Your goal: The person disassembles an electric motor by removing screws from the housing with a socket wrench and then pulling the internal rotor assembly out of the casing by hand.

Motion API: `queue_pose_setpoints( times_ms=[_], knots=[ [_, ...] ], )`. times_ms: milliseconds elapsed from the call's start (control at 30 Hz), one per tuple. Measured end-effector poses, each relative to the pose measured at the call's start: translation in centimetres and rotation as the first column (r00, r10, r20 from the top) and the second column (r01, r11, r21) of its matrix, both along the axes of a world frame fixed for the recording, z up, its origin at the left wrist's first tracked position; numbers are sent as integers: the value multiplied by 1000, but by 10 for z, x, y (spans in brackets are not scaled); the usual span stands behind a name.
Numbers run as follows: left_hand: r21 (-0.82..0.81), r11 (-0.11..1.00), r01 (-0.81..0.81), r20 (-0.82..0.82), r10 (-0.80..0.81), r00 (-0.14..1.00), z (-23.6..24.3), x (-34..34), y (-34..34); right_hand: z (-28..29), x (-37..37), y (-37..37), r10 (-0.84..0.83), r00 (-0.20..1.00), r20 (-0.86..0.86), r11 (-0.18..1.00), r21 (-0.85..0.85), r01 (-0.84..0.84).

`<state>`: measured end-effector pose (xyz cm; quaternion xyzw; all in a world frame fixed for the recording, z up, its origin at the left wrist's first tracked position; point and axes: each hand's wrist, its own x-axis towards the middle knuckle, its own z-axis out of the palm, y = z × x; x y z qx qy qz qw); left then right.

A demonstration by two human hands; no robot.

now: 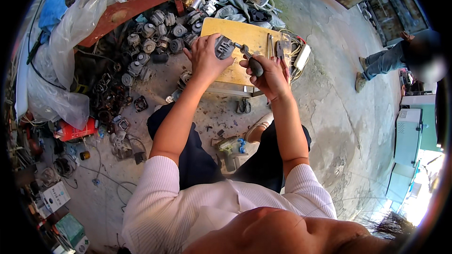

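Observation:
My left hand [207, 59] grips a dark grey, disc-like metal part [223, 47] above a yellow wooden stool top [238, 27]. In my right hand [267, 70] is a tool [254, 66] with a thick dark handle, its metal shaft reaching to the right side of the part; whether the tip touches it is hard to tell. Beside that hand lie long slim tools [270, 42] and pliers [279, 49], with a white power strip [302, 56] and coiled cable at the stool's right.
Several old motors [149, 30] and loose parts litter the floor at left, near plastic sheeting [63, 63] and a red cylinder [75, 129]. A green power tool [225, 143] lies between my legs. At right, another person [381, 61] in jeans stands near pale cabinets [407, 136].

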<state>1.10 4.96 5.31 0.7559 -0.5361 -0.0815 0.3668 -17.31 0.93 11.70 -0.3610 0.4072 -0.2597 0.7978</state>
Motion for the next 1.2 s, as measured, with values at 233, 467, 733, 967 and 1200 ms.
queue_pose_setpoints(
  times_ms=[233,467,733,967,1200],
  knots=[
    [-33,999,-27,7,27,1000,-9,-4,-1,-1,8,3,23,991,130,990,138,-41],
    [-24,998,-53,-2,53,999,-5,-6,2,0,13,15,111,987,116,990,72,-120],
    [42,998,-44,-7,45,999,-1,-4,7,-21,24,43,216,967,-138,964,-129,-234],
    [24,999,-41,-2,41,999,3,-3,13,-36,27,55,181,971,-159,947,-237,-215],
    [42,998,-35,-49,37,998,3,-2,18,-49,29,58,148,965,-217,878,-420,-229]
  ],
)
